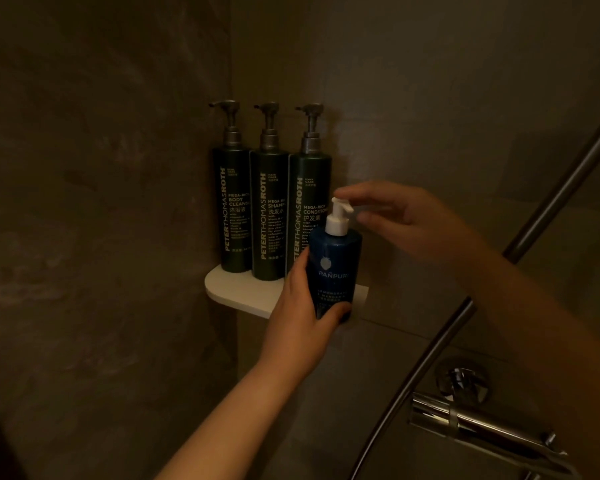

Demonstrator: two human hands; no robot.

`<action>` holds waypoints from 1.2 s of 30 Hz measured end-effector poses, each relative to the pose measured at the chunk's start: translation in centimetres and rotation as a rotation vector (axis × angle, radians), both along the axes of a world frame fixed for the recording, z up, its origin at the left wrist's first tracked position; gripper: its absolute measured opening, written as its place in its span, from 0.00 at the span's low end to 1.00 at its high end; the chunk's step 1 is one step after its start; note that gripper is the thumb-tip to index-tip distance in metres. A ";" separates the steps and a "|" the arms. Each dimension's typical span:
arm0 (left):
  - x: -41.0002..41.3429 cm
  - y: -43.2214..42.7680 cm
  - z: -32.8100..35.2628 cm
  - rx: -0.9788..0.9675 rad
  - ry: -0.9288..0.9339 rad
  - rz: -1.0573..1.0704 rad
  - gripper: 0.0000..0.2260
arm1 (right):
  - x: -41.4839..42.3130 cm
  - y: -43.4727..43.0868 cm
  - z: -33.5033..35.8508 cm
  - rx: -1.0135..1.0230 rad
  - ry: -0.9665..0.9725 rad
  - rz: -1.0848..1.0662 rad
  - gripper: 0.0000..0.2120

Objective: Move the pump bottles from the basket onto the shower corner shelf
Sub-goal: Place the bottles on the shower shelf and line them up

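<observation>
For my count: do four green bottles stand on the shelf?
No, three green bottles stand on the shelf; the left hand grips a blue bottle.

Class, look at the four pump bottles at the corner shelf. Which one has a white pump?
The short blue bottle, held at the front by the left hand. The three tall dark green bottles behind have grey pumps.
</observation>
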State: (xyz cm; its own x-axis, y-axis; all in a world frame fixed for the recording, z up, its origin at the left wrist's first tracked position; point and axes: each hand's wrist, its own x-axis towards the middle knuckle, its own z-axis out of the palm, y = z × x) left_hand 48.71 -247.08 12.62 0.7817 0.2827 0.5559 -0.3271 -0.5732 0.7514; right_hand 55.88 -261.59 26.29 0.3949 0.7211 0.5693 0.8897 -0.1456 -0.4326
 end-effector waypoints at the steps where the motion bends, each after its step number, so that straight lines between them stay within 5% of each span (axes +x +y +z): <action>1: 0.0 0.0 0.0 0.000 0.000 0.000 0.40 | 0.1 0.1 -0.1 0.003 -0.009 0.018 0.17; 16: 0.1 0.1 -0.1 0.016 -0.014 -0.003 0.40 | 0.8 1.2 -1.2 0.173 -0.144 -0.050 0.14; 23: 0.1 0.1 -0.2 0.156 -0.063 0.063 0.41 | -0.3 1.0 -5.7 0.310 0.016 -0.190 0.27; 27: -0.6 -0.2 -0.7 0.277 -0.145 0.165 0.44 | -1.5 1.3 -7.8 0.289 -0.164 -0.267 0.23; 36: -1.1 -0.1 -1.5 0.287 -0.256 0.187 0.34 | -2.6 2.4 -9.6 0.315 -0.194 -0.358 0.22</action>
